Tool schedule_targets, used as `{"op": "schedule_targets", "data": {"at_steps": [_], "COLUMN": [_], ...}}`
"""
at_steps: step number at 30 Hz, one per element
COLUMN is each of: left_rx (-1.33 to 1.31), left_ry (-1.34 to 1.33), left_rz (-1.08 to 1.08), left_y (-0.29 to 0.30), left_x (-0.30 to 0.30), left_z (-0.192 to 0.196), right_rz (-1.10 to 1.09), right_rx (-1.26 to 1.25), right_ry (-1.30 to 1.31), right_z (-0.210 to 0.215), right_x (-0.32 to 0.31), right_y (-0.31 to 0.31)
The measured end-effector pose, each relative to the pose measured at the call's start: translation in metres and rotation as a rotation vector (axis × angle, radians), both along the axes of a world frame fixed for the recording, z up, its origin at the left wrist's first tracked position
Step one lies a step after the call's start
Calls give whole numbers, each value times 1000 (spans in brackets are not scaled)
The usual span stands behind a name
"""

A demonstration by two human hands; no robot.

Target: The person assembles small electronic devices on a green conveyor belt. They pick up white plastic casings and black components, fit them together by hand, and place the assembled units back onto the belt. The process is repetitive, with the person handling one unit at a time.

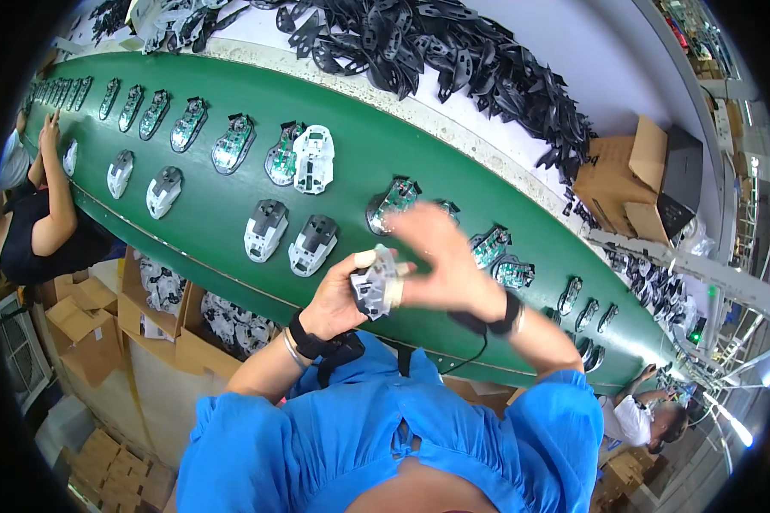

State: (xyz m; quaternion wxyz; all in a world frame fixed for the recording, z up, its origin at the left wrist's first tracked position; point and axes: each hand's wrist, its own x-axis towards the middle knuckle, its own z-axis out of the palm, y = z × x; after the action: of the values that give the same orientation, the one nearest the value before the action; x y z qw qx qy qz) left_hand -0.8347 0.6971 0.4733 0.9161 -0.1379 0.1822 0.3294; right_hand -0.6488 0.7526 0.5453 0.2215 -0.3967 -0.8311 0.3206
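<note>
My left hand point(334, 301) grips a small grey-and-white mouse shell point(373, 287) above the near edge of the green conveyor belt point(359, 197). Blurred by motion, my right hand point(441, 261) is just right of the shell, fingers spread apart and thumb side close to it. Whether it touches the shell I cannot tell. Beyond that hand, a mouse base with a green circuit board point(393, 203) lies on the belt, partly covered. Left of my hands rest two grey-and-white mouse shells point(314, 245). A white shell part point(314, 161) overlaps another circuit-board base point(281, 156).
Several more mouse bases point(233, 144) line the belt both ways. Black plastic parts point(453, 51) are heaped on the far ledge, near an open cardboard box point(620, 190). Boxes of shell parts point(222, 321) stand below left. Co-workers sit at far left point(56, 218) and far right point(637, 419).
</note>
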Motion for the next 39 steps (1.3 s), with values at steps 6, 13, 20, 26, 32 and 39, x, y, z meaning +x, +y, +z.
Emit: {"op": "schedule_targets", "data": {"at_steps": [6,13,20,26,32,39], "left_rx": [113,94,166,330,300,346], "left_ry": [67,217,298,623,703,749], "left_rz": [-34,-37,-144,-290,-315,-294], "left_y": [7,6,0,-7,-22,-33], "left_x": [-12,-23,-23,-3,-7,-4], "left_z": [-26,-42,-43,-53,-43,-38], "right_rz": [-556,-725,-455,-269,-1097,-550], "right_rx": [347,389,-444,-317,-241,-53], "right_ry": [-407,-203,151,-241,81,-327], "right_z": [-128,-148,-81,-122,-119,-111], "right_x": [41,72,111,85,75,84], "right_y": [179,222,98,-61,-130,-158]}}
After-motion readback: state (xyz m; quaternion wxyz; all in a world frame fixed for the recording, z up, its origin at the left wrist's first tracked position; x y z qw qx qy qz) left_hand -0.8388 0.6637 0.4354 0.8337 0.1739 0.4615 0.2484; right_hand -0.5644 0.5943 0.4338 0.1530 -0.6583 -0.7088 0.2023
